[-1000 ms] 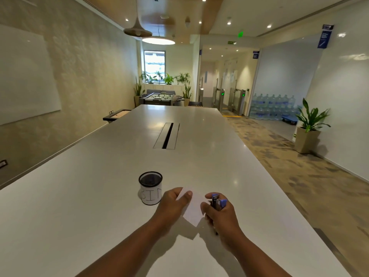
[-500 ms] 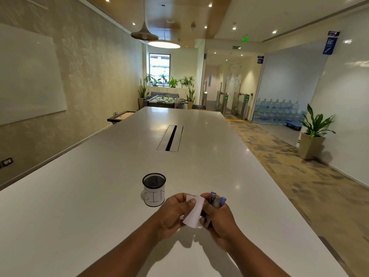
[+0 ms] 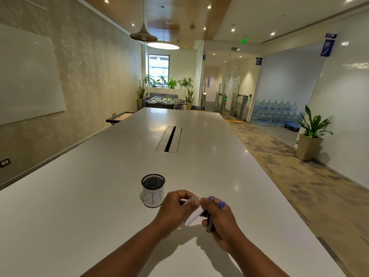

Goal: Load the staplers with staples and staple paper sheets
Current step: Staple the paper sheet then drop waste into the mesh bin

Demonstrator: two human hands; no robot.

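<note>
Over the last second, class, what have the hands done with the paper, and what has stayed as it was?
The left hand took hold of the paper, which lay flat on the table, and lifted it against the stapler. The right hand kept gripping the stapler and closed in on the paper. The mesh pot marked BIN stayed put.

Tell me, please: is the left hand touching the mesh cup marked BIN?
Apart. The head view shows the left hand pinching the paper beside the mesh cup, with a strip of white table between them.
</note>
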